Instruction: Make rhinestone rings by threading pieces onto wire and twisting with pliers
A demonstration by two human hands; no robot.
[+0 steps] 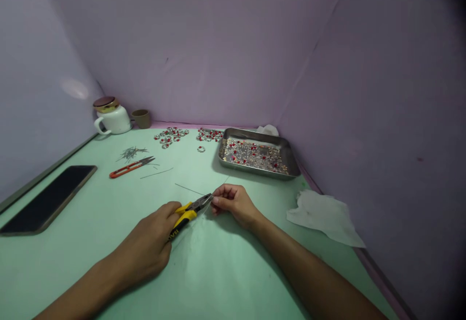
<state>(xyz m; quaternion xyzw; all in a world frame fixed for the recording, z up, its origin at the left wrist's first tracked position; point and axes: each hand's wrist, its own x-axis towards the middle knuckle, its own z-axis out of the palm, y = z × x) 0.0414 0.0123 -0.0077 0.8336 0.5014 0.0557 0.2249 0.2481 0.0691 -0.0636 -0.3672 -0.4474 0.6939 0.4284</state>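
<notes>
My left hand (157, 232) is wrapped round the yellow and black handles of a pair of pliers (198, 205). The jaws point right and meet the fingertips of my right hand (233, 203). Those fingers are pinched on a thin wire (190, 189), which sticks out to the left past the plier jaws. Another fine strand rises up and right from the pinch. Whether the jaws are clamped on the wire is too small to tell. Beyond the hands stands a metal tray (255, 168) with loose clear, gold and red beads (251, 154).
Small beaded rings (170, 136) lie in two groups at the back. Orange-handled thread snips (127, 168), cut wires (131, 153) and a phone (51, 198) are on the left. A white mug (115, 120) and brown cup (141, 119) stand behind them. White tissue (324, 213) lies right.
</notes>
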